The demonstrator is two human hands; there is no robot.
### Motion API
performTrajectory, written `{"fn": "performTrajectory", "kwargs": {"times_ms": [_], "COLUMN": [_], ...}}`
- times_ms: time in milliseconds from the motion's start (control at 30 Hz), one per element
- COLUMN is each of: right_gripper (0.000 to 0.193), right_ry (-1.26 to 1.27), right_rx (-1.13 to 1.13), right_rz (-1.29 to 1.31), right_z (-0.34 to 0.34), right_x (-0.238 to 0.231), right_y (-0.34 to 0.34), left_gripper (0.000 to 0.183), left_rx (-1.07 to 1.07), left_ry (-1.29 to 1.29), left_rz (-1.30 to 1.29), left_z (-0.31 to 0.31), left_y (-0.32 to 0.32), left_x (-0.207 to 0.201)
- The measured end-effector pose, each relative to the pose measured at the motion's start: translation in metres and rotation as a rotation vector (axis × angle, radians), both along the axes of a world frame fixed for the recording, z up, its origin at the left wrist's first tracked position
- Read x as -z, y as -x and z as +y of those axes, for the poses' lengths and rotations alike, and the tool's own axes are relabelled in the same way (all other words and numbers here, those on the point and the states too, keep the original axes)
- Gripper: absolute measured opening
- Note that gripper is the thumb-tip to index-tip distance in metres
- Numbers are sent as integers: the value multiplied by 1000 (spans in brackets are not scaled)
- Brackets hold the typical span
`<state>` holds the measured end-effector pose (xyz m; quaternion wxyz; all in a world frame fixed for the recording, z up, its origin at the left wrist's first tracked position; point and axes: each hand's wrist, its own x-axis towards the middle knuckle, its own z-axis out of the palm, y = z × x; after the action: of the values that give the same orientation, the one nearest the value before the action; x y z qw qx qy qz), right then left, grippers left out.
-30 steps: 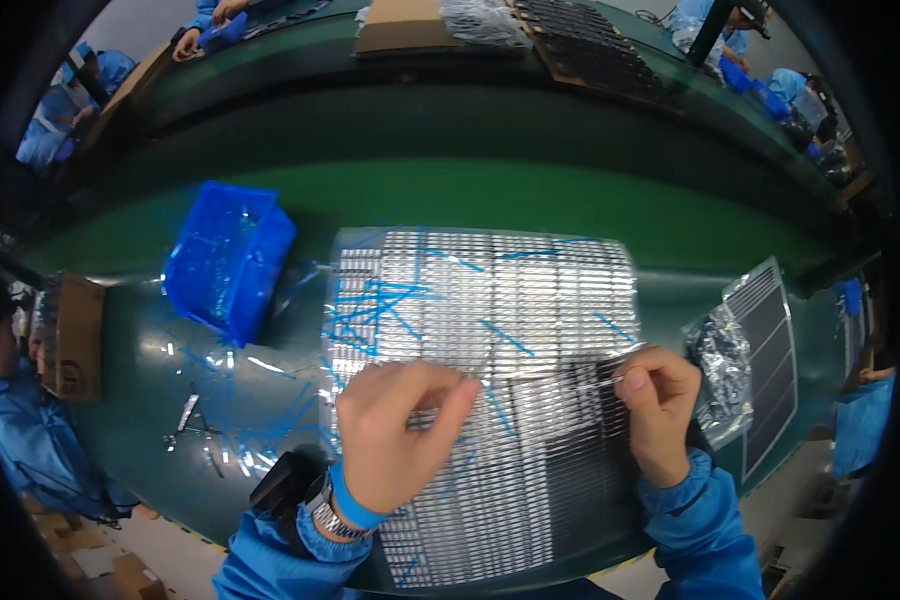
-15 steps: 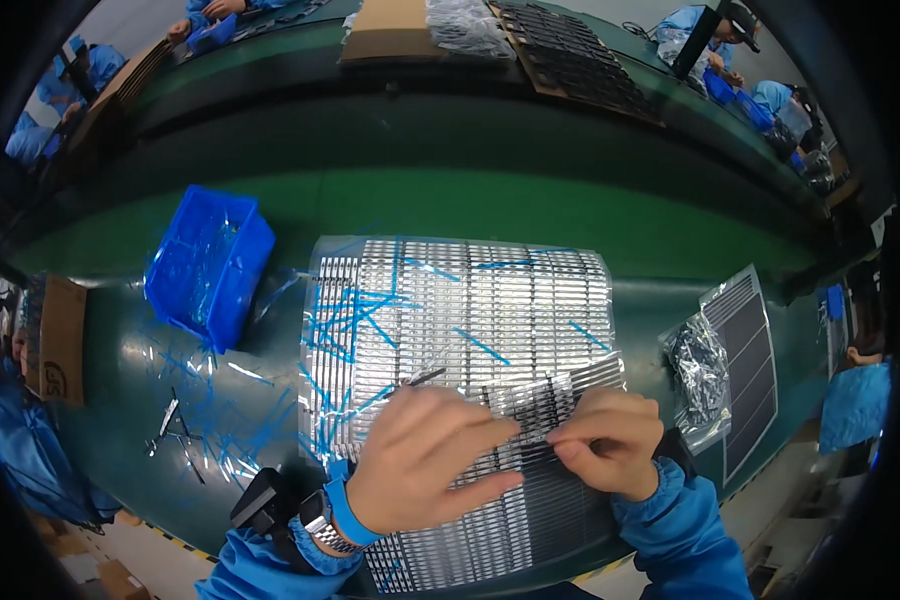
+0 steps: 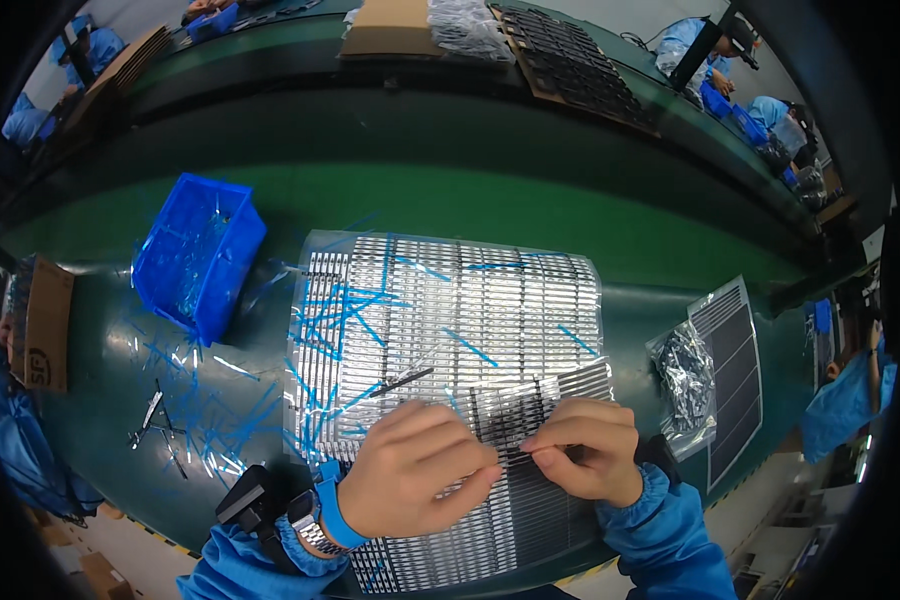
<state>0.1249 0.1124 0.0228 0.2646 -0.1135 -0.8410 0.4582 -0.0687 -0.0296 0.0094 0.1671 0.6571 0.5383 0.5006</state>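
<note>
My left hand (image 3: pixel 415 470) is over the lower middle of the striped sheets, its thumb and index finger now pinched together. Whatever lies between those fingertips is too small to make out. A short gap away, my right hand (image 3: pixel 585 450) also pinches thumb and finger, low over a smaller sheet of thin dark strips (image 3: pixel 540 396); what it grips is hidden. Underneath spreads a large clear-backed sheet with rows of silver and black strips (image 3: pixel 490 310). Blue film slivers (image 3: pixel 345 320) lie scattered over its left part. One loose dark strip (image 3: pixel 403 382) rests just above my left hand.
A blue bin (image 3: pixel 200 255) with clear and blue scraps stands at left, with film scraps (image 3: pixel 205 410) strewn below it. At right, a clear bag of dark parts (image 3: pixel 685 385) lies against a dark striped sheet (image 3: pixel 735 370). A cardboard box (image 3: pixel 48 325) and co-workers flank the bench.
My left thumb and index finger have closed from apart to a pinch. Both hands and the bench items appear slightly further left in the picture. My right hand keeps its pinch.
</note>
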Motion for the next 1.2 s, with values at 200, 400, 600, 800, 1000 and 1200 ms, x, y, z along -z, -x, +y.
{"fn": "performTrajectory", "kwargs": {"times_ms": [200, 400, 600, 800, 1000, 1200], "right_gripper": [11, 13, 20, 26, 23, 23], "right_ry": [-15, -26, 27, -5, -42, -18], "right_rx": [-26, -102, -122, -59, -59, -40], "right_rz": [-19, -55, -31, -55, -63, -91], "right_z": [1, 3, -2, -2, 1, -1], "right_x": [-3, -5, -3, 4, 2, -3], "right_y": [-2, 1, -2, -2, -5, 1], "left_gripper": [10, 12, 10, 15, 13, 11], "left_rx": [15, 40, 47, 50, 31, 90], "left_ry": [33, 71, -6, 58, 110, 85], "left_rz": [23, 75, 58, -248, -287, -377], "left_z": [2, 1, 1, 0, 2, 3], "left_y": [-2, -4, -6, -3, -3, -1], "left_x": [-1, 3, 6, -5, -6, -5]}}
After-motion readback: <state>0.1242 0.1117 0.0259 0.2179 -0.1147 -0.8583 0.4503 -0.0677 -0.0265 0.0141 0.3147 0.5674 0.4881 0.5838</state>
